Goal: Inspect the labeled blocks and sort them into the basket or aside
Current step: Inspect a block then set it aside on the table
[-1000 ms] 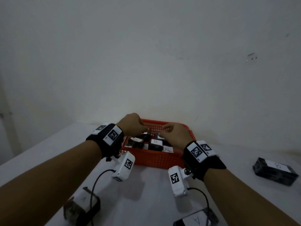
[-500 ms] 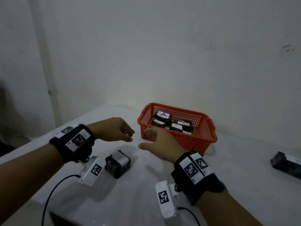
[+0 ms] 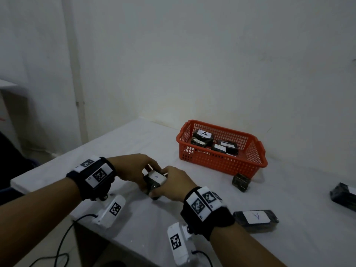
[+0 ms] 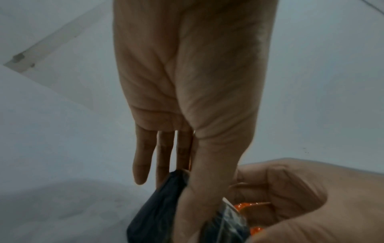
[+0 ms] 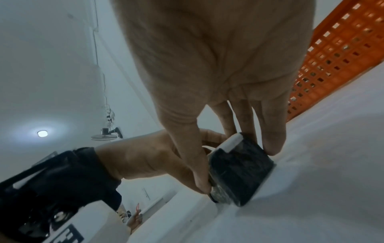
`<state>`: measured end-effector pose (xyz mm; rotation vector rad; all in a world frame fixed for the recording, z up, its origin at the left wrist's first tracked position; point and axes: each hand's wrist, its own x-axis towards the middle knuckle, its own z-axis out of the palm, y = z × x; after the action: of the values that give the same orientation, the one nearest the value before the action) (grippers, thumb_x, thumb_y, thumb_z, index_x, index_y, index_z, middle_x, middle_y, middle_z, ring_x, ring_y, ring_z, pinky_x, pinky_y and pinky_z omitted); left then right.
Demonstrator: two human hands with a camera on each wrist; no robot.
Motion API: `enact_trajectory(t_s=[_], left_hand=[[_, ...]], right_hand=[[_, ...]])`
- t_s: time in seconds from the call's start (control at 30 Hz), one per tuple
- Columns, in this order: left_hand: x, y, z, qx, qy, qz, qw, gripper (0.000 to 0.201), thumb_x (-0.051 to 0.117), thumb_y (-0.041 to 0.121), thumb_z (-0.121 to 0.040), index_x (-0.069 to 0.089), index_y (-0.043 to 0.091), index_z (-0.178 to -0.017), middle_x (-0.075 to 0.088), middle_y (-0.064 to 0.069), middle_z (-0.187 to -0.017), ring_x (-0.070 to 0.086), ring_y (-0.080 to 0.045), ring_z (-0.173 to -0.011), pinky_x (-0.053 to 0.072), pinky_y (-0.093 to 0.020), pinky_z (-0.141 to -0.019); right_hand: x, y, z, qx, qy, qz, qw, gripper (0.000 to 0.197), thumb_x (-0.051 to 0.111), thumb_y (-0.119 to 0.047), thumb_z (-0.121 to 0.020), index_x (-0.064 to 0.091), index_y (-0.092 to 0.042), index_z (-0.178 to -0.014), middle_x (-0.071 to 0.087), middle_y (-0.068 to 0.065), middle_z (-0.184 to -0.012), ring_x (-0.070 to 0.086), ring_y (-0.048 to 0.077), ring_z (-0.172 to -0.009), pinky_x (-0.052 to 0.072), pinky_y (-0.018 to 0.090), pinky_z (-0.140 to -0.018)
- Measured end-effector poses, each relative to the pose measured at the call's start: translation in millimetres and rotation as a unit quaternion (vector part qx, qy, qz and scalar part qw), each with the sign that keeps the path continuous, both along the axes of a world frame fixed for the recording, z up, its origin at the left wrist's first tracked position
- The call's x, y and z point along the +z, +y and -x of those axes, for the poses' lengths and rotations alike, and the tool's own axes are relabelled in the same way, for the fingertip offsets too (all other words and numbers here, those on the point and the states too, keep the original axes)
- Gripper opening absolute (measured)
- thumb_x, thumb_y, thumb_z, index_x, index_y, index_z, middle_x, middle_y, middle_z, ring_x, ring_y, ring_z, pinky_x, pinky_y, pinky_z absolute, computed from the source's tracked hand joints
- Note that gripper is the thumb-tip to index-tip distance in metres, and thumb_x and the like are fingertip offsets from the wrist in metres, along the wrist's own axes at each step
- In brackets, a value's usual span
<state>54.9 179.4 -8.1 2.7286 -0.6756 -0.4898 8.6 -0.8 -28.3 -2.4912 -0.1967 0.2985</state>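
Holding block (image 3: 155,180) near table's (image 3: 134,143) left front edge | your left hand (image 3: 133,168) and right hand (image 3: 173,186) each pinch it, label A up | read label, lift clear before swinging | open tabletop runs right to basket (image 3: 221,160); keep clear of loose block (image 3: 241,182) at its front wall.

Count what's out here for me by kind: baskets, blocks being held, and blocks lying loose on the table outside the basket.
Orange basket: 1
Held block, gripped by left hand and right hand: 1
Loose blocks on the table: 3 (small block by the basket, flat A block, edge block)
Total: 5
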Motion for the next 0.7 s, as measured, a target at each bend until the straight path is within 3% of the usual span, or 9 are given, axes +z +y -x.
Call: enact_trajectory(t_s=[0.17, 0.23, 0.3, 0.43, 0.53, 0.6, 0.7], left_hand=[[0, 3, 0, 0.003, 0.028, 0.065, 0.998, 0.064, 0.093, 0.034, -0.065, 0.067, 0.039, -0.123, 0.071, 0.021, -0.115, 0.067, 0.008, -0.097, 0.053, -0.025, -0.099], [0, 1, -1, 0.015, 0.039, 0.105, 0.994, 0.058, 0.092, 0.028, -0.066, 0.069, 0.037, -0.119, 0.074, 0.019, -0.111, 0.068, 0.007, -0.095, 0.054, -0.025, -0.097], [0, -3, -2, 0.024, 0.054, 0.166, 0.984, 0.054, 0.091, 0.02, -0.07, 0.07, 0.031, -0.119, 0.076, 0.015, -0.107, 0.071, 0.0, -0.097, 0.054, -0.025, -0.096], [5, -22, 1, 0.035, 0.066, 0.307, 0.949, 0.039, 0.083, 0.014, -0.081, 0.071, 0.021, -0.117, 0.077, 0.006, -0.107, 0.073, -0.011, -0.098, 0.052, -0.018, -0.086], [7, -52, 4, 0.02, 0.094, 0.402, 0.91, 0.032, 0.077, 0.017, -0.087, 0.07, 0.016, -0.118, 0.076, -0.003, -0.107, 0.073, -0.014, -0.094, 0.056, -0.022, -0.081], [5, -77, 2, 0.003, 0.134, 0.455, 0.88, 0.034, 0.075, 0.017, -0.089, 0.068, 0.012, -0.122, 0.074, -0.009, -0.116, 0.072, -0.019, -0.105, 0.058, -0.03, -0.09], [0, -115, -2, -0.025, 0.178, 0.515, 0.838, 0.043, 0.069, 0.02, -0.088, 0.064, 0.007, -0.129, 0.07, -0.011, -0.127, 0.068, -0.026, -0.118, 0.055, -0.038, -0.102]], right_hand=[[-6, -5, -1, -0.01, -0.03, -0.036, 0.999, 0.069, 0.091, -0.033, -0.073, 0.054, -0.015, -0.129, 0.065, 0.005, -0.127, 0.065, 0.021, -0.111, 0.051, 0.026, -0.082], [-7, -14, -1, -0.017, -0.046, -0.058, 0.997, 0.067, 0.092, -0.035, -0.072, 0.056, -0.016, -0.125, 0.065, 0.001, -0.119, 0.063, 0.015, -0.1, 0.047, 0.02, -0.069], [-5, -26, -1, -0.025, -0.067, -0.091, 0.993, 0.066, 0.092, -0.036, -0.071, 0.059, -0.017, -0.124, 0.064, -0.004, -0.113, 0.06, 0.008, -0.092, 0.043, 0.015, -0.064], [7, -59, 3, -0.042, -0.087, -0.201, 0.975, 0.065, 0.09, -0.033, -0.077, 0.059, -0.018, -0.133, 0.068, -0.005, -0.122, 0.067, 0.008, -0.104, 0.053, 0.02, -0.085], [15, -92, 6, -0.056, -0.093, -0.25, 0.962, 0.057, 0.085, -0.038, -0.082, 0.064, -0.018, -0.132, 0.071, -0.005, -0.125, 0.069, 0.012, -0.113, 0.055, 0.035, -0.102], [17, -116, 6, -0.069, -0.088, -0.291, 0.95, 0.051, 0.083, -0.04, -0.084, 0.068, -0.02, -0.129, 0.075, -0.003, -0.123, 0.071, 0.014, -0.113, 0.057, 0.041, -0.103], [19, -148, 8, -0.092, -0.095, -0.346, 0.929, 0.039, 0.08, -0.03, -0.088, 0.072, -0.014, -0.123, 0.078, 0.002, -0.118, 0.074, 0.018, -0.111, 0.059, 0.042, -0.1]])
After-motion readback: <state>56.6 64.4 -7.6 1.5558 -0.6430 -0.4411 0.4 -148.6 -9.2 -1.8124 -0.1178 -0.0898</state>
